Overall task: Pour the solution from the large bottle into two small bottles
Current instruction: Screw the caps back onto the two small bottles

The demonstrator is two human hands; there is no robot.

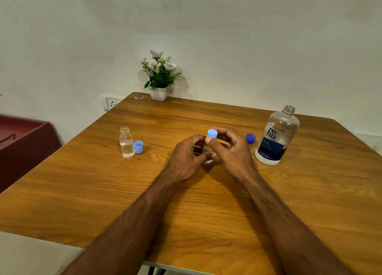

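Two hands are being held together at the counter's (206,202) centre: a small bottle (208,161), mostly hidden, is being gripped by the left hand (189,158), while its light-blue cap (212,134) is being pinched on top by the right hand (232,150). At 9 o'clock, a second small bottle (126,143) is standing open, its cap (138,146) touching it. At 3 o'clock, the uncapped large bottle (276,137) is standing beside a dark-blue cap (250,138).

A large clear bottle (277,136) with a dark blue label stands upright and uncapped at the right, its dark blue cap (250,138) just left of it. A small clear bottle (126,142), part-filled and open, stands at the left, a light blue cap (138,147) touching it. A second small bottle (208,161) at centre is mostly hidden, a light blue cap (212,134) on top.
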